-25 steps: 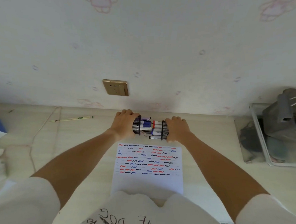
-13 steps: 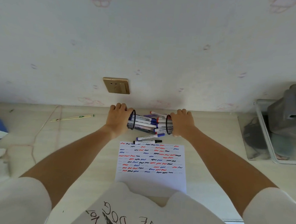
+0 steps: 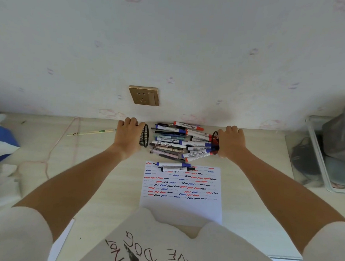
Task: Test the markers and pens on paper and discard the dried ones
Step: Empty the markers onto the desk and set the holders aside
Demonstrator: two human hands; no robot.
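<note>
My left hand (image 3: 127,136) grips a black mesh pen cup (image 3: 144,135) lying on its side, mouth to the right. My right hand (image 3: 230,141) grips a second mesh cup (image 3: 215,140), mouth to the left, with marker ends still inside. Between the cups a pile of markers and pens (image 3: 179,144) lies spilled on the desk by the wall. Two markers (image 3: 175,166) rest across the top edge of a white paper sheet (image 3: 181,203) covered with red, blue and black squiggles.
A pencil (image 3: 90,132) and a thin pink cable (image 3: 51,155) lie on the desk at left. A clear bin (image 3: 315,159) with grey things stands at right. A brass wall socket (image 3: 144,95) sits above the desk. White and blue cloth lies at far left.
My hands have pulled the two mesh cups apart, left and right. The markers that were packed between them have spilled into a pile, and two rolled onto the paper's top edge.
</note>
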